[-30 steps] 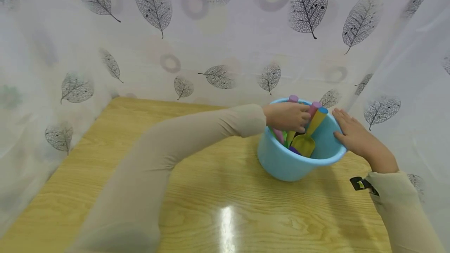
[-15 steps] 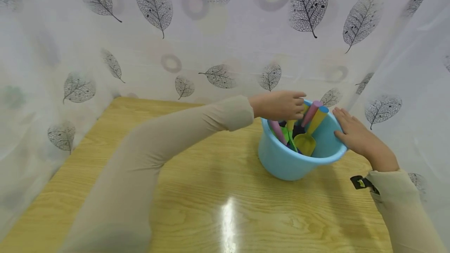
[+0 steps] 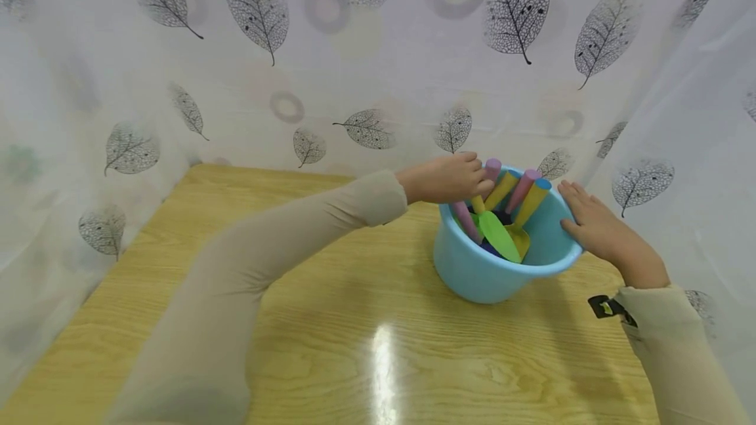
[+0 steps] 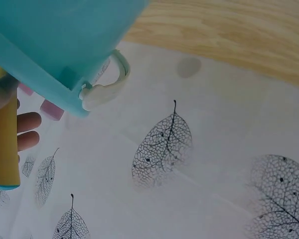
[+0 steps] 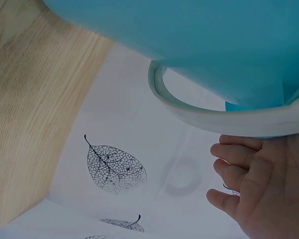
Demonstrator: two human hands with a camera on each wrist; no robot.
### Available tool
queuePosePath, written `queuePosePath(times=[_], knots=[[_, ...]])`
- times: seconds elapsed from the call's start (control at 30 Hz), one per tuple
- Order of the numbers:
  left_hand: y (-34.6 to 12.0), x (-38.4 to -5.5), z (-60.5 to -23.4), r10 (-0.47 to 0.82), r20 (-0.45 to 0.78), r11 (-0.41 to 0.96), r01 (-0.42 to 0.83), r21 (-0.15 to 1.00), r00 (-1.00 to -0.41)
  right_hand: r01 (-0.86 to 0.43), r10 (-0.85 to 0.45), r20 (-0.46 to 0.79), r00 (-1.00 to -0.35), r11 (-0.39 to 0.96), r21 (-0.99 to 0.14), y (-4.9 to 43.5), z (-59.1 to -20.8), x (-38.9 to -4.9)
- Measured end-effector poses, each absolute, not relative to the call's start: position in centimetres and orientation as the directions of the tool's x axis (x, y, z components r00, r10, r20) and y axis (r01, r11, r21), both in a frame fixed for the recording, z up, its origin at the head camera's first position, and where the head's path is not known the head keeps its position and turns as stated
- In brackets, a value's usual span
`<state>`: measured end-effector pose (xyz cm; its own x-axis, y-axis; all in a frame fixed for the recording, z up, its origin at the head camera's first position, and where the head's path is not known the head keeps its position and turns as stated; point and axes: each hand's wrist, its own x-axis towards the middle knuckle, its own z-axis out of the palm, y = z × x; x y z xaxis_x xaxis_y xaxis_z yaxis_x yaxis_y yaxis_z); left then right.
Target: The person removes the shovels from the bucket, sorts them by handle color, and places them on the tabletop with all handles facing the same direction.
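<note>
My left hand point(image 3: 449, 178) is at the left rim of a light blue bucket point(image 3: 487, 284) and grips the yellow handle point(image 4: 5, 144) of a toy shovel. The green blade of this toy shovel point(image 3: 499, 236) slants down inside the bucket. Straight fingers of my right hand point(image 3: 599, 228) rest on the bucket's right rim; in the right wrist view they lie beside a white bucket handle point(image 5: 224, 118). Also in the bucket are a yellow scoop point(image 3: 518, 241) with a blue-ended handle and several more pink or yellow handles point(image 3: 524, 190).
The bucket stands on a wood-grain table point(image 3: 354, 320) near its back right. A pale curtain point(image 3: 390, 84) printed with dark leaves hangs behind the table and along both sides. A black strap point(image 3: 611, 308) is on the right wrist.
My left hand has drawn back left from the bucket's middle to its left rim. It now holds the green shovel, whose blade has come up into view. The right hand stays put.
</note>
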<state>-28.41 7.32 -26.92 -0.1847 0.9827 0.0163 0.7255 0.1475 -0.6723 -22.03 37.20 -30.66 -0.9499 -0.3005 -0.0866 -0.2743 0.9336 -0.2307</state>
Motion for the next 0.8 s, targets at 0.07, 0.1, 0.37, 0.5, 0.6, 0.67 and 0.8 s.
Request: queuePosePath(times=[0.07,0.1,0.37,0.5,0.6,0.67,0.8], knots=[[7.0,-28.4,-27.1,0.981,0.055,0.175,0.727,-0.664,-0.185,-0.272,-0.298,-0.085,-0.951,0.933,-0.236,37.2,-30.6,-22.0],[6.8,-28.5,-27.2,0.980,0.074,0.188,0.726,-0.661,-0.185,-0.269,-0.296,-0.085,-0.951,0.933,-0.241,37.1,-30.6,-21.9],[5.5,-28.3,-27.4,0.963,0.205,0.267,0.718,-0.643,-0.174,-0.273,-0.298,-0.070,-0.952,0.931,-0.243,37.1,-30.7,-21.9],[4.8,-28.1,-27.3,0.943,0.256,0.327,0.725,-0.606,-0.212,-0.271,-0.296,-0.072,-0.953,0.931,-0.244,37.1,-30.8,-21.9],[4.3,-28.0,-27.1,0.920,0.296,0.385,0.737,-0.556,-0.257,-0.269,-0.294,-0.071,-0.953,0.931,-0.246,37.1,-30.8,-21.8],[4.1,-28.0,-27.1,0.903,0.327,0.419,0.734,-0.534,-0.278,-0.270,-0.294,-0.067,-0.953,0.930,-0.248,37.1,-30.7,-21.8],[3.4,-27.9,-27.1,0.871,0.386,0.475,0.727,-0.496,-0.305,-0.267,-0.291,-0.065,-0.954,0.931,-0.248,37.1,-30.8,-21.8]])
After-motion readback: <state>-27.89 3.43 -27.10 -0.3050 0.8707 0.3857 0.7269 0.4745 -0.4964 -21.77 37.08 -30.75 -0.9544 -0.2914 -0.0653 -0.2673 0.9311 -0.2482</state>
